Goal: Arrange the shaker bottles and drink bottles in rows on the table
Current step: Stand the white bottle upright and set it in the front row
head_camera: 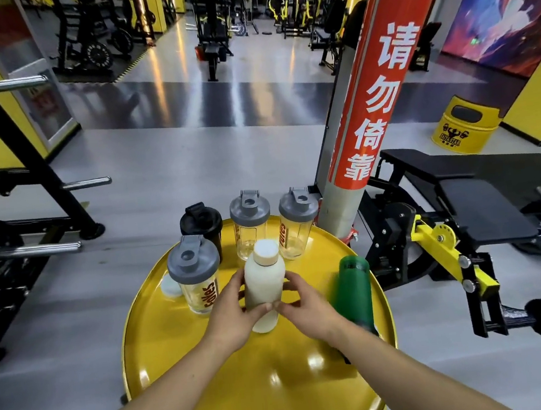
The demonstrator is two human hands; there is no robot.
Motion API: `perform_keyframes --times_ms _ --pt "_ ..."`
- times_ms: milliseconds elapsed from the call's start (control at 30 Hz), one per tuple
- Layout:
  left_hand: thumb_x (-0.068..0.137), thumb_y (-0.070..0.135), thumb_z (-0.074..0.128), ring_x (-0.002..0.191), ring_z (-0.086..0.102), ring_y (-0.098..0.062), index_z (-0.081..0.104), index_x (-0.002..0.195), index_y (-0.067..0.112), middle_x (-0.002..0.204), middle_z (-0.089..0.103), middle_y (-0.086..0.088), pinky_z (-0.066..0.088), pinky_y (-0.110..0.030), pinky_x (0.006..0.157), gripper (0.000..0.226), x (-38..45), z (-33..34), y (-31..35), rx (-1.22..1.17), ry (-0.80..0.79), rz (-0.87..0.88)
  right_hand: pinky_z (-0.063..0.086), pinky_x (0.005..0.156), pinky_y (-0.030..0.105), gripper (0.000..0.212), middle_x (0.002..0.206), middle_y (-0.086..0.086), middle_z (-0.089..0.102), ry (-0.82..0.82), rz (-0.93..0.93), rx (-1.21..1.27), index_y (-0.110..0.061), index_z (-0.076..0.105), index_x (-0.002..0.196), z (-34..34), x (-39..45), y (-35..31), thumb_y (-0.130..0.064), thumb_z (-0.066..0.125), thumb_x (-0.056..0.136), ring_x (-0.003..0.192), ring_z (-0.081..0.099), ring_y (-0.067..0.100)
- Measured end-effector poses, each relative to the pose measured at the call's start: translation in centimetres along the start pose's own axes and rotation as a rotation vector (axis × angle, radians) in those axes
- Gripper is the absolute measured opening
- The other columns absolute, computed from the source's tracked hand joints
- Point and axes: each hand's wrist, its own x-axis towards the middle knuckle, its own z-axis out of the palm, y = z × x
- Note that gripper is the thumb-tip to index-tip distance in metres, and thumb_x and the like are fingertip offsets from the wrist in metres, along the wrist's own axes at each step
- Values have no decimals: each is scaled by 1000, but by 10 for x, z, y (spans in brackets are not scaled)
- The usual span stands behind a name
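A white drink bottle (264, 281) with a pale cap stands in the middle of the round yellow table (249, 382). My left hand (232, 313) and my right hand (302, 302) both grip its lower half. At the far edge stand a black shaker (202, 227) and two clear shakers with grey lids (250, 222) (298, 222). A third clear grey-lidded shaker (196, 274) is nearer, at the left. A green bottle (351, 291) stands to the right, blurred, close to my right wrist.
A small white round lid (169, 285) lies behind the left shaker. A red-wrapped pillar (373, 85) rises just beyond the table's right side. A black bench with yellow frame (464, 203) is on the right, a weight rack (10, 214) on the left.
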Motion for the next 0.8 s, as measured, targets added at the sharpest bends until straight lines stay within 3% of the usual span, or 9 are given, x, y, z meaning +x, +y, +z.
perform_keyframes --times_ms 200,300,467,667,800 --pt "68 31 90 119 62 -19 36 148 39 132 61 9 52 -35 93 97 12 -5 -9 50 -35 -29 54 93 32 72 136 -13 58 39 -47 -113 -32 37 150 5 16 3 -24 72 88 121 58 14" --pt "71 29 88 125 60 -18 32 150 43 139 59 10 53 -39 96 97 22 -5 -5 46 -32 -41 53 93 31 72 142 -13 54 38 -55 -97 -34 34 151 4 22 1 -25 70 90 118 61 17" --pt "67 50 85 125 60 -21 29 150 45 138 61 8 53 -45 96 101 39 -8 -2 81 -44 -46 51 102 40 73 146 -11 52 60 -65 -129 -35 32 152 3 36 -2 -29 70 90 129 55 19" --pt "76 47 78 133 54 -24 17 153 46 148 53 8 50 -49 102 99 43 -9 -5 134 -84 -32 51 101 42 74 142 -12 56 91 -77 -120 -42 31 151 8 40 1 -35 72 89 125 58 19" --pt "82 37 76 134 52 -24 12 155 41 149 51 4 51 -45 101 97 43 -7 -6 145 -104 -46 54 97 41 76 140 -7 59 128 -66 -106 -39 34 149 10 39 3 -37 75 86 120 61 21"
